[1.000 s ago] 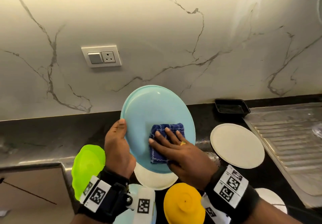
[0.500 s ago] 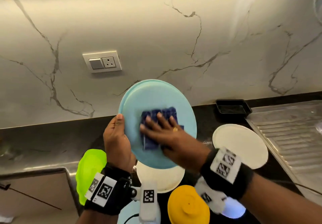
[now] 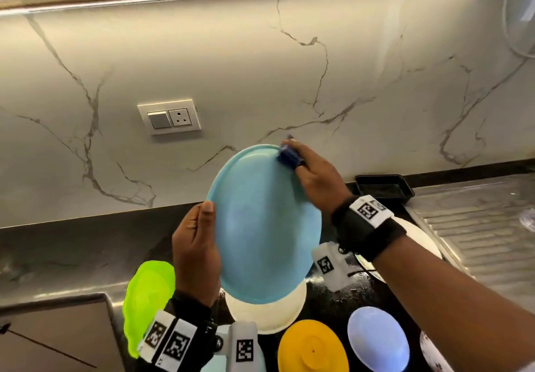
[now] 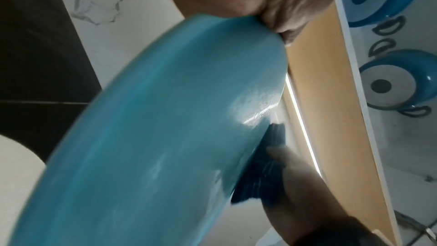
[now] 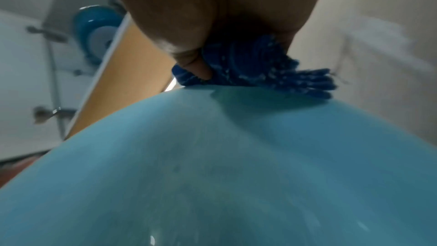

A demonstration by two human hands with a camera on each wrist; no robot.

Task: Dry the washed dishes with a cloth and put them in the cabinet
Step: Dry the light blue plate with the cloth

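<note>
above the counter [image 3: 72, 244], tilted up on edge over a white plate [image 3: 263, 310], the blue plate [image 3: 263, 226] is being held by the left hand [image 3: 197, 244], whose thumb is lying over the plate's left rim with the fingers behind it, out of sight. at the plate's top right rim the right hand [image 3: 315, 177] is pinching the dark blue cloth [image 3: 288, 154] against the edge; the right wrist view is showing the thumb pressing the folded cloth [image 5: 255, 67] onto the rim.

the risk is sitting in that one-sided hold. the left hand is gripping only at the plate's left rim, while the right hand is pushing at the far top corner, so a firm stroke there is likely levering the plate round in the grip. the plate's face is looking glossy in the left wrist view [image 4: 165, 138], possibly still damp, and a wet rim would be slipping more easily. directly below the plate are lying the white plate, a yellow dish [image 3: 312, 348], a pale blue dish [image 3: 376, 339] and, left of the plate, a green dish [image 3: 147, 293], so a drop would be landing on crockery. the cloth, bunched small at the rim, could also be sliding off the edge and leaving bare fingers on the plate.
</note>
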